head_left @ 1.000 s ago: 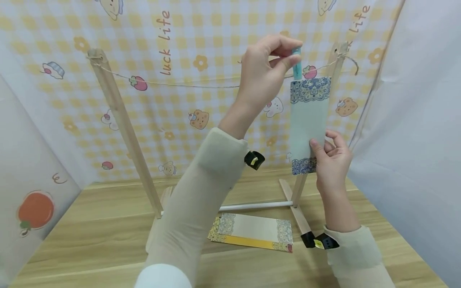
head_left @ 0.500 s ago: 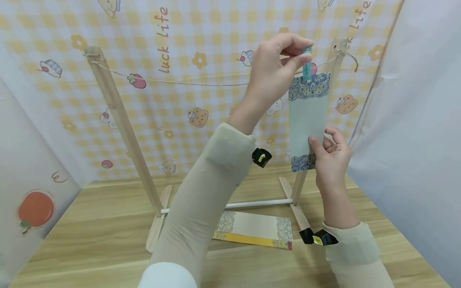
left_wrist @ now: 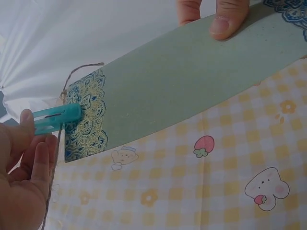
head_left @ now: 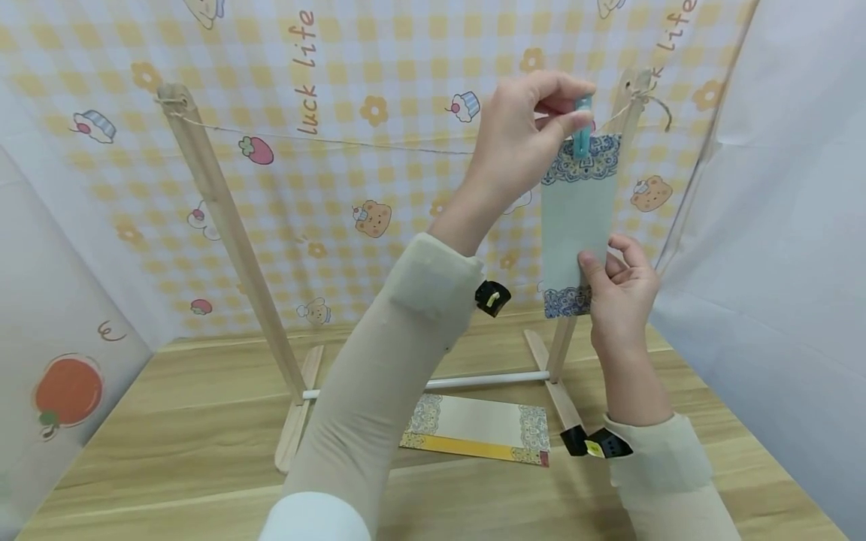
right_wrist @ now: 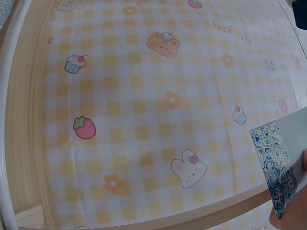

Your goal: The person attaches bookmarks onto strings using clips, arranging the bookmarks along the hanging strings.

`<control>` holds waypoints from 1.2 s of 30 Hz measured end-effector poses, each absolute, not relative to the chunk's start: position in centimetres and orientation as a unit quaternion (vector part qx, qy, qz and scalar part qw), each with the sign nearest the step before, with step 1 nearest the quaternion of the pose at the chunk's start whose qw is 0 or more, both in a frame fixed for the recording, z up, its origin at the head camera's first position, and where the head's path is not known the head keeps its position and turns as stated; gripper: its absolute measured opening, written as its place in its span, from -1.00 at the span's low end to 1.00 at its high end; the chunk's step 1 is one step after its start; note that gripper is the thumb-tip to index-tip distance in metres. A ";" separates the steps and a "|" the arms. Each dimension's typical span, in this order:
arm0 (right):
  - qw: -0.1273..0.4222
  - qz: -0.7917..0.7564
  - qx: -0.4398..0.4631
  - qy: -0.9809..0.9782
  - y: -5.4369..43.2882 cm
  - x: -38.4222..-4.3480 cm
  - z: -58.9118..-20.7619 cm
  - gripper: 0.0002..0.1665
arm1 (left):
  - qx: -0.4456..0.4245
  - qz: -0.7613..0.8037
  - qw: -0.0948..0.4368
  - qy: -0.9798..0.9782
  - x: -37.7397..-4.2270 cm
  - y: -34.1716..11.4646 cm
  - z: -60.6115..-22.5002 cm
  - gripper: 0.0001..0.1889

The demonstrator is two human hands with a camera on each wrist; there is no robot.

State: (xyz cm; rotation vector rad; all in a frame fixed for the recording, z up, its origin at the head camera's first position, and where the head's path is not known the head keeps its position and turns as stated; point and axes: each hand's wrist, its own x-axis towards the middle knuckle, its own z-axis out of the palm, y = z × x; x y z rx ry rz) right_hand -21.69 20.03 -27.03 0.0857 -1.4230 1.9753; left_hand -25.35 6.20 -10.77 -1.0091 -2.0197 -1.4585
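A pale green card (head_left: 576, 225) with blue lace-patterned ends hangs upright by the right post, its top edge at the twine (head_left: 379, 145). My left hand (head_left: 517, 131) pinches a teal clothespin (left_wrist: 57, 119) between thumb and fingers. The clothespin's tip lies over the card's patterned top end, across the twine. Lower down, my right hand (head_left: 622, 293) holds the card's right edge, thumb on the front and fingers behind. In the right wrist view only the card's lower patterned end (right_wrist: 276, 165) and part of that hand show.
The twine spans two wooden posts (head_left: 233, 240), joined low down by a white rod (head_left: 487, 381). On the wooden table (head_left: 169, 451) lie a cream card (head_left: 480, 422) and a yellow card (head_left: 467, 448), overlapping. A checked cloth (head_left: 379, 278) hangs behind the rack.
My left hand has moved right with the clothespin, from the card's top left corner toward its middle. The clothespin has come down over the top edge. My right hand stays almost still.
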 end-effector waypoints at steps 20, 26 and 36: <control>0.344 0.752 0.075 -0.558 20.8 -21.3 -28.1 -0.85 | -0.344 -0.500 0.233 -0.760 -24.7 6.0 -11.4 -0.64; 0.341 0.755 0.084 -0.554 21.2 -21.2 -28.5 -0.78 | -0.350 -0.514 0.235 -0.747 -24.4 5.7 -11.6 -0.64; 0.347 0.754 0.076 -0.553 22.0 -20.9 -29.1 -0.74 | -0.369 -0.520 0.274 -0.720 -23.9 4.8 -12.8 -0.72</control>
